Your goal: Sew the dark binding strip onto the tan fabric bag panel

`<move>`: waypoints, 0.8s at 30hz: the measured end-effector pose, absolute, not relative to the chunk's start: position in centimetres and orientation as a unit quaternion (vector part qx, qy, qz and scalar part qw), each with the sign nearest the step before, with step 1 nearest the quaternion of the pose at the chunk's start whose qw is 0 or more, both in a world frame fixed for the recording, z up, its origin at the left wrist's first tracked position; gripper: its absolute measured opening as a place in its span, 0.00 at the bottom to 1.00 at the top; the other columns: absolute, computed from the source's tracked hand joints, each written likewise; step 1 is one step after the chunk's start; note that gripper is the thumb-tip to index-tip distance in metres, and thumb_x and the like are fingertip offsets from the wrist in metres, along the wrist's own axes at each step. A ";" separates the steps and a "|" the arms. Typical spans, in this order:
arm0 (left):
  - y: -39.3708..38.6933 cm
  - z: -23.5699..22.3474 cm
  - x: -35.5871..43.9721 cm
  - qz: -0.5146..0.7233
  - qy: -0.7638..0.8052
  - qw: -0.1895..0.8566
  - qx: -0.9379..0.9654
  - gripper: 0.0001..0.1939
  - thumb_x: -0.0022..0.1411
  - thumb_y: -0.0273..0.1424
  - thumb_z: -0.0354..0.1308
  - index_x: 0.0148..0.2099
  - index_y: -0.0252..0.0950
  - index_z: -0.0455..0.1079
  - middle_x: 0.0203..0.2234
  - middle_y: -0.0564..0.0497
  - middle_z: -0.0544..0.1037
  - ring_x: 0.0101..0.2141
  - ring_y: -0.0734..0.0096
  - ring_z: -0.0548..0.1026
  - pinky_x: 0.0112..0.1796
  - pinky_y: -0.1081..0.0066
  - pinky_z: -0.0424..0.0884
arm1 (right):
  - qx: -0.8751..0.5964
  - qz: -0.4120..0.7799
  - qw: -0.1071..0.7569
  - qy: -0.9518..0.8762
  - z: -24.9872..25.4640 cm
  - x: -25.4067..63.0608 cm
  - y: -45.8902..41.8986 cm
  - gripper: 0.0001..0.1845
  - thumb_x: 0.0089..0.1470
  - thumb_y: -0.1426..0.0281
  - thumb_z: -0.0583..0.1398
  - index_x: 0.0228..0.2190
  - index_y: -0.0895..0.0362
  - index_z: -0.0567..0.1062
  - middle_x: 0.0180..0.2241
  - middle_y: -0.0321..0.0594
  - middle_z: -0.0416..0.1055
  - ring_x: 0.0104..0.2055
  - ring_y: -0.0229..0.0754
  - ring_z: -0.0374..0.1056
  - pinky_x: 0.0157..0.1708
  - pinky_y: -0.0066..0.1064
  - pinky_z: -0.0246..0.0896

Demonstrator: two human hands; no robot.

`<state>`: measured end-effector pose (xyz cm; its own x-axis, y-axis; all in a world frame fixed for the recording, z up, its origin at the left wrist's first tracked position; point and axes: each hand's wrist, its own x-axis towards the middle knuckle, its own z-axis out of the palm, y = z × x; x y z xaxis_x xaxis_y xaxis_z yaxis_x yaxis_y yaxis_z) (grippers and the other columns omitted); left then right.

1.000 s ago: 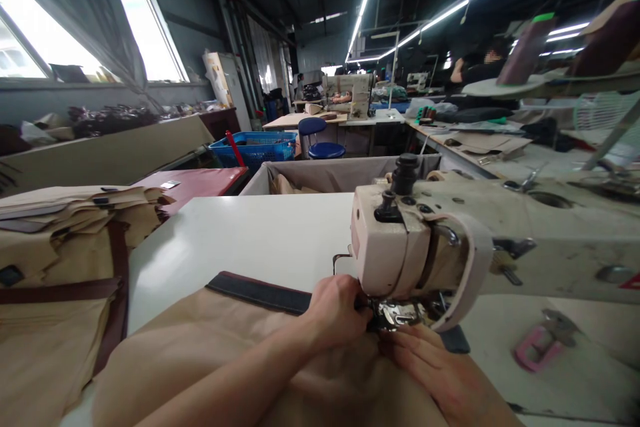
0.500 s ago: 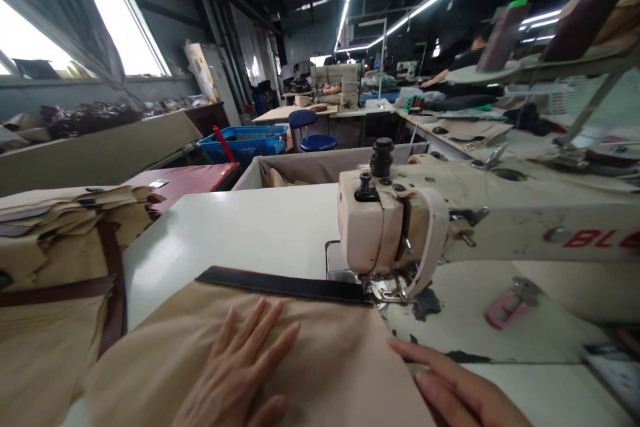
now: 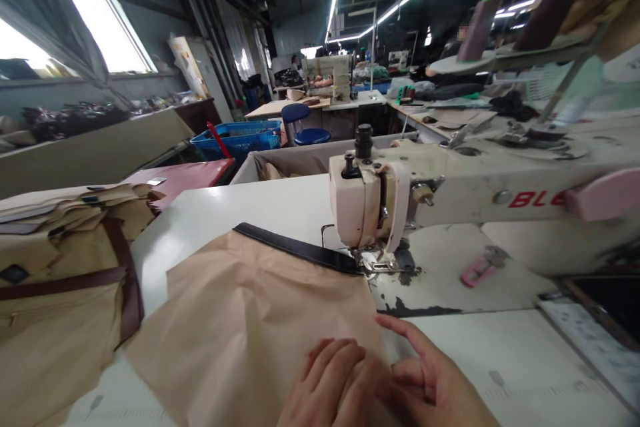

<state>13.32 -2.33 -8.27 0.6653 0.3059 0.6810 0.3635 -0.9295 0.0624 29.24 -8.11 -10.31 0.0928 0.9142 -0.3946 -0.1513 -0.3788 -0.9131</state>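
A tan fabric panel (image 3: 250,320) lies on the white table (image 3: 250,203), with a dark strap (image 3: 295,248) along its far edge. The strap's right end sits under the presser foot (image 3: 375,263) of a cream sewing machine (image 3: 360,203). My left hand (image 3: 330,383) rests on the near part of the panel, fingers lying loosely on the cloth. My right hand (image 3: 430,380) is beside it at the panel's right edge, index finger stretched along that edge. Neither hand visibly holds anything.
A stack of tan pieces with brown straps (image 3: 60,260) fills the left. A pink tool (image 3: 475,273) lies right of the needle. Behind the table stand a cloth-lined bin (image 3: 300,160), a blue basket (image 3: 240,137), a blue stool (image 3: 307,123) and other sewing stations.
Both hands left the needle area and drew back toward me. The panel slid left and nearer, so the strap's end now lies under the presser foot. The view rose and shifted right.
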 end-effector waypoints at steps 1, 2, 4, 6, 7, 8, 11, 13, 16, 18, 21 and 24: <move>-2.7 -8.3 13.6 -0.381 -0.195 0.042 -0.903 0.16 0.72 0.30 0.41 0.41 0.34 0.70 0.32 0.49 0.78 0.36 0.68 0.77 0.41 0.70 0.69 | -0.583 0.592 0.451 -0.326 -10.0 29.3 -8.0 0.45 0.42 0.55 0.66 0.55 0.60 0.55 0.16 0.26 0.61 0.19 0.33 0.57 0.20 0.24 0.49; -2.9 -8.3 13.8 -0.393 -0.201 0.046 -0.896 0.16 0.72 0.28 0.42 0.38 0.34 0.70 0.30 0.50 0.77 0.33 0.69 0.76 0.39 0.70 0.68 | -0.578 0.597 0.453 -0.324 -9.8 29.4 -7.9 0.43 0.42 0.57 0.66 0.54 0.60 0.55 0.16 0.25 0.61 0.18 0.33 0.57 0.19 0.23 0.51; -3.0 -8.3 13.9 -0.414 -0.192 0.053 -0.888 0.14 0.70 0.24 0.46 0.34 0.34 0.70 0.25 0.53 0.76 0.27 0.73 0.75 0.35 0.71 0.67 | -0.562 0.604 0.460 -0.328 -9.5 29.5 -7.8 0.41 0.43 0.59 0.66 0.52 0.61 0.56 0.15 0.23 0.60 0.17 0.32 0.57 0.19 0.23 0.55; -3.0 -8.5 13.8 -0.434 -0.185 0.038 -0.881 0.13 0.68 0.21 0.49 0.30 0.33 0.68 0.21 0.56 0.74 0.23 0.77 0.73 0.31 0.73 0.66 | -0.548 0.613 0.459 -0.337 -9.4 29.6 -7.6 0.39 0.43 0.61 0.66 0.51 0.62 0.56 0.15 0.24 0.62 0.17 0.32 0.59 0.19 0.23 0.58; -3.0 -8.7 13.8 -0.442 -0.184 0.025 -0.878 0.13 0.66 0.20 0.50 0.29 0.33 0.67 0.20 0.56 0.74 0.22 0.78 0.72 0.30 0.74 0.65 | -0.544 0.618 0.456 -0.338 -9.4 29.7 -7.6 0.40 0.43 0.60 0.66 0.51 0.62 0.56 0.15 0.24 0.63 0.17 0.33 0.61 0.20 0.23 0.59; -3.0 -8.8 13.7 -0.448 -0.182 0.015 -0.875 0.12 0.65 0.18 0.51 0.29 0.33 0.67 0.19 0.57 0.73 0.21 0.79 0.71 0.29 0.74 0.65 | -0.541 0.623 0.452 -0.339 -9.4 29.8 -7.6 0.40 0.43 0.59 0.66 0.51 0.62 0.56 0.15 0.25 0.63 0.17 0.33 0.62 0.20 0.23 0.60; -3.0 -9.0 13.3 -0.449 -0.164 0.014 -0.878 0.12 0.63 0.16 0.51 0.29 0.32 0.67 0.20 0.56 0.74 0.22 0.78 0.71 0.28 0.73 0.64 | -0.528 0.627 0.450 -0.356 -9.5 30.3 -7.8 0.35 0.51 0.55 0.61 0.51 0.61 0.55 0.17 0.25 0.64 0.18 0.35 0.65 0.21 0.24 0.63; -3.0 -8.9 13.1 -0.439 -0.159 0.020 -0.884 0.12 0.64 0.17 0.50 0.30 0.32 0.68 0.20 0.56 0.74 0.22 0.77 0.71 0.29 0.71 0.65 | -0.523 0.618 0.459 -0.366 -9.7 30.5 -8.1 0.30 0.55 0.55 0.58 0.50 0.60 0.55 0.18 0.25 0.65 0.19 0.35 0.66 0.22 0.25 0.63; -3.0 -8.7 12.9 -0.419 -0.164 0.019 -0.893 0.14 0.66 0.18 0.48 0.30 0.32 0.69 0.19 0.56 0.73 0.23 0.76 0.71 0.29 0.70 0.63 | -0.526 0.590 0.474 -0.387 -10.1 30.8 -8.7 0.27 0.56 0.56 0.57 0.50 0.60 0.58 0.21 0.29 0.67 0.23 0.36 0.68 0.25 0.26 0.65; -3.0 -8.7 12.9 -0.419 -0.164 0.015 -0.893 0.15 0.66 0.18 0.47 0.29 0.32 0.68 0.18 0.56 0.72 0.22 0.76 0.71 0.29 0.70 0.62 | -0.533 0.569 0.475 -0.407 -10.2 30.9 -9.2 0.25 0.57 0.57 0.56 0.50 0.59 0.60 0.23 0.31 0.67 0.25 0.37 0.69 0.27 0.27 0.66; -3.1 -8.7 13.0 -0.421 -0.163 0.011 -0.892 0.15 0.67 0.19 0.47 0.29 0.32 0.68 0.19 0.56 0.72 0.22 0.76 0.70 0.29 0.69 0.62 | -0.574 0.527 0.436 -0.451 -10.0 31.2 -10.0 0.19 0.60 0.61 0.52 0.50 0.58 0.61 0.31 0.37 0.70 0.31 0.38 0.70 0.33 0.28 0.69; -3.1 -8.7 13.0 -0.410 -0.164 0.003 -0.897 0.15 0.68 0.20 0.46 0.30 0.32 0.68 0.19 0.55 0.72 0.23 0.75 0.70 0.29 0.69 0.61 | -0.617 0.360 0.385 -0.584 -9.9 31.6 -11.1 0.16 0.58 0.71 0.54 0.49 0.52 0.65 0.43 0.40 0.70 0.41 0.37 0.71 0.41 0.25 0.68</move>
